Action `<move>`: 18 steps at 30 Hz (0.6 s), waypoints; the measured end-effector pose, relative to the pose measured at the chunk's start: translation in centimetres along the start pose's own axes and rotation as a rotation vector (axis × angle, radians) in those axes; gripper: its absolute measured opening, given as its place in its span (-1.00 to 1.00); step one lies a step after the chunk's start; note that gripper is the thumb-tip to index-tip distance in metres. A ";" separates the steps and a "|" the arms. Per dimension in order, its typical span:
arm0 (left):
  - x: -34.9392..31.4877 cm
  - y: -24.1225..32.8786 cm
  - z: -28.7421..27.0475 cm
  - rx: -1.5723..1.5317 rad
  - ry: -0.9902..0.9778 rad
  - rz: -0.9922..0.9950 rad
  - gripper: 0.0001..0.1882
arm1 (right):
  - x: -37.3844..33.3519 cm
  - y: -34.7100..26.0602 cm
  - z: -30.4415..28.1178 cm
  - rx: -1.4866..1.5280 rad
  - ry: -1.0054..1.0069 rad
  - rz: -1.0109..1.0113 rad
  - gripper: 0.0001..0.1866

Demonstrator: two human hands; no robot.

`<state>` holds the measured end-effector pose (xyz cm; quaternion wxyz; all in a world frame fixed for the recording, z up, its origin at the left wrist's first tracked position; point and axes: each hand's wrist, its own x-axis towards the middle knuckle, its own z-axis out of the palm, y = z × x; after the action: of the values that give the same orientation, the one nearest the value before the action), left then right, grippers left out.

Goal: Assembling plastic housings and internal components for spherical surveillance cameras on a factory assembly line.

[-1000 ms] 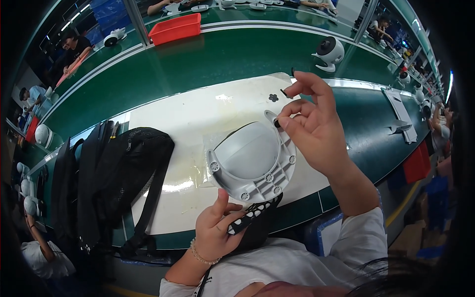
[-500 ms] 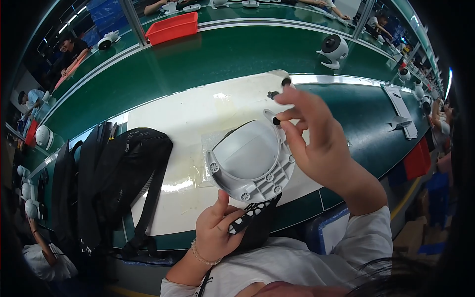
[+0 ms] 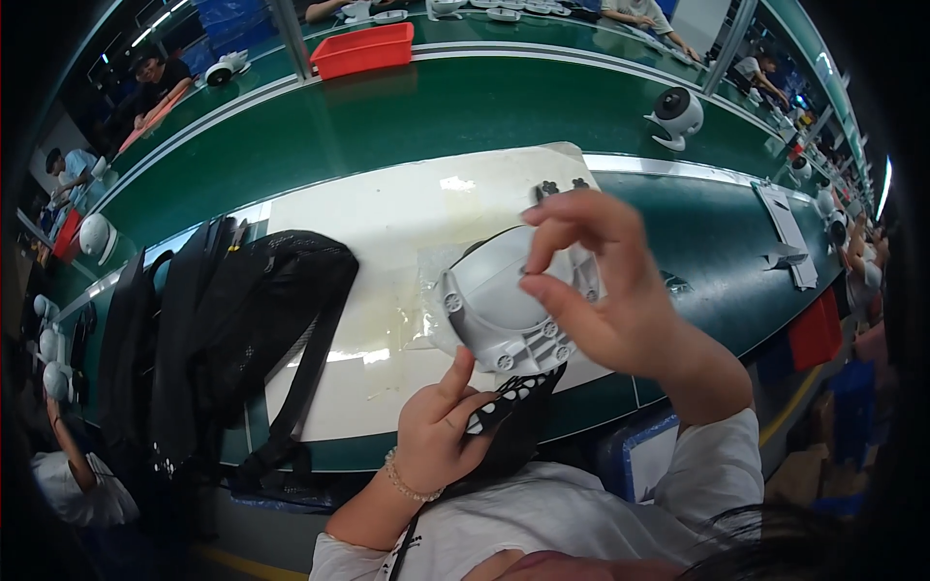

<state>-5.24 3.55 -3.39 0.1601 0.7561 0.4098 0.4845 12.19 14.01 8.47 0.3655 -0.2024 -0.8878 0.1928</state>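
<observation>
A white plastic housing (image 3: pixel 491 289), with a smooth rounded middle and a ribbed rim with round bosses, rests on clear plastic wrap (image 3: pixel 438 266) on a white board (image 3: pixel 339 382). My left hand (image 3: pixel 431 441) is closed around a black strip with white round spots (image 3: pixel 511 395); one finger points up at the housing's near rim. My right hand (image 3: pixel 620 300) is over the housing's right part, thumb and fingertips pinched together. Only a speck of dark shows at its fingertips, too small to identify. The hand hides the housing's far right arm.
A black mesh bag with straps (image 3: pixel 276 290) lies to the left. Small black flower-shaped parts (image 3: pixel 548 189) sit at the board's far corner. Beyond are a red bin (image 3: pixel 363 50) and a white fan-like device (image 3: pixel 675 116). Papers (image 3: pixel 787 237) lie at right. Other people work farther off.
My right hand has moved from the housing's far right arm toward its middle. The small black round piece seen in its pinch earlier is now almost hidden. The view has shifted slightly.
</observation>
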 end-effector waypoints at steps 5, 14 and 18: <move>0.0 -0.1 -0.1 0.004 -0.011 0.010 -0.67 | 1.5 -0.4 2.6 0.105 -0.112 0.095 -0.48; -0.1 -0.3 -0.2 0.015 -0.010 -0.002 -0.66 | 2.0 -1.4 3.7 -0.066 -0.119 0.150 -0.48; 0.1 -0.2 -0.3 0.003 0.004 0.019 -0.67 | 1.2 -2.0 4.0 -0.270 -0.052 0.041 -0.49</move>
<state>-5.54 3.74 -3.30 0.1537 0.7593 0.4037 0.4867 8.09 12.15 7.54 0.3077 -0.2630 -0.9105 0.0841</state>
